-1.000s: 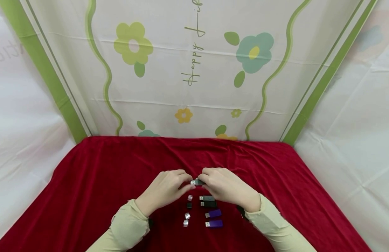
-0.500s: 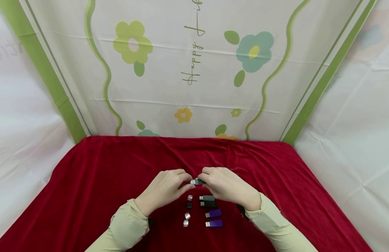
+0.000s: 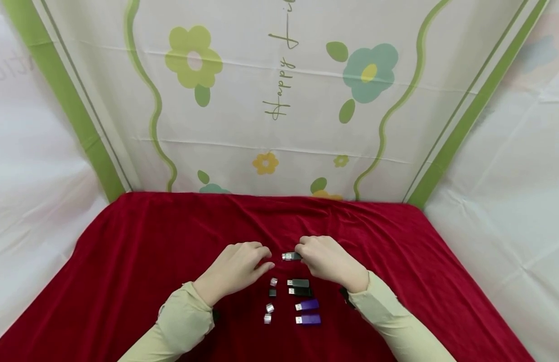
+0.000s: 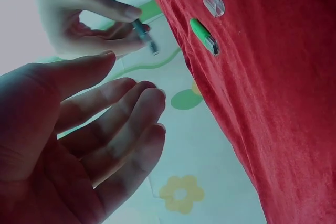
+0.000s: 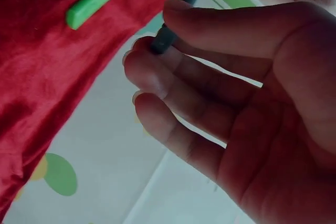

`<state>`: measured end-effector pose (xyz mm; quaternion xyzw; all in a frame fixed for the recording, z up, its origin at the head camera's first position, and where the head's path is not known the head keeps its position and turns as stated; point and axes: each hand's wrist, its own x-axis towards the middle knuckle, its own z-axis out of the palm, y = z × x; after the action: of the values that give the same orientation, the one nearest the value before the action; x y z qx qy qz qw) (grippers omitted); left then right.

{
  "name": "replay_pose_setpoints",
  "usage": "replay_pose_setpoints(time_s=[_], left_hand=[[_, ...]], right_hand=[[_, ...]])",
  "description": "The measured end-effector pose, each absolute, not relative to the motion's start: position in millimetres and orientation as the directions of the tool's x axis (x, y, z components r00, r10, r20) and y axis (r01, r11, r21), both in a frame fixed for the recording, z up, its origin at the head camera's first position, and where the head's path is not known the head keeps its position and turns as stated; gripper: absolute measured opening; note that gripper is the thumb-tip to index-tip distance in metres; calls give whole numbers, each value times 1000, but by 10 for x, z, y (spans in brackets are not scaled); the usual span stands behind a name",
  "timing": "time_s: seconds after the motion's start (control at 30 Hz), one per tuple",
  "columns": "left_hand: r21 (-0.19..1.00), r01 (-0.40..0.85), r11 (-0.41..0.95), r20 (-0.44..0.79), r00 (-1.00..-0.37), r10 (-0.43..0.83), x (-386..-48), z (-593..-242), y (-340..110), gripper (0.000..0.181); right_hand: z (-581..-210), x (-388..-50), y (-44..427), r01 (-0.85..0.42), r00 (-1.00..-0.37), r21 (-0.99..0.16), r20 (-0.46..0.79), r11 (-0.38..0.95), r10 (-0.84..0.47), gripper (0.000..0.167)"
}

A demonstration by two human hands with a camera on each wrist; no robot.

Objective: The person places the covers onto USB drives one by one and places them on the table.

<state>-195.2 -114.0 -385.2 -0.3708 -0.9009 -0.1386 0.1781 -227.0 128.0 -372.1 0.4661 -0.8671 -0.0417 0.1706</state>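
While the left hand point(image 3: 234, 266) hangs relaxed, empty, the right hand point(image 3: 330, 260) pinches a dark USB stick point(image 3: 292, 256): likely light, stiff, best held by its casing point(image 5: 165, 40)!

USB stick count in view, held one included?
6: dark stick in the right hand; on the red cloth, green stick (wrist views), grey stick, black stick, upper purple stick, lower purple stick. Hands may hide more.

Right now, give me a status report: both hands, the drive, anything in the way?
Left hand: holding nothing. Right hand: pinching dark drive. Green drive on cloth; no obstruction visible between hands.
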Motion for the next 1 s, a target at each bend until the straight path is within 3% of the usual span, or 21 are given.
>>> replay_pose_setpoints(time_s=[0.3, 0.7, 1.0], left_hand=[[141, 695, 705, 376, -697, 611, -1944, -3866, -1147, 11], [126, 699, 704, 378, -690, 617, -1962, -3860, -1137, 11], [134, 696, 705, 360, -697, 620, -1934, -3840, -1136, 12]], right_hand=[[-3951, -2358, 1214, -790, -504, 264, 236, 554, -831, 26], [-4005, -2378, 1201, -773, -515, 298, 221, 561, -828, 33], [-4081, -2389, 1184, -755, -515, 326, 242, 569, -823, 30]])
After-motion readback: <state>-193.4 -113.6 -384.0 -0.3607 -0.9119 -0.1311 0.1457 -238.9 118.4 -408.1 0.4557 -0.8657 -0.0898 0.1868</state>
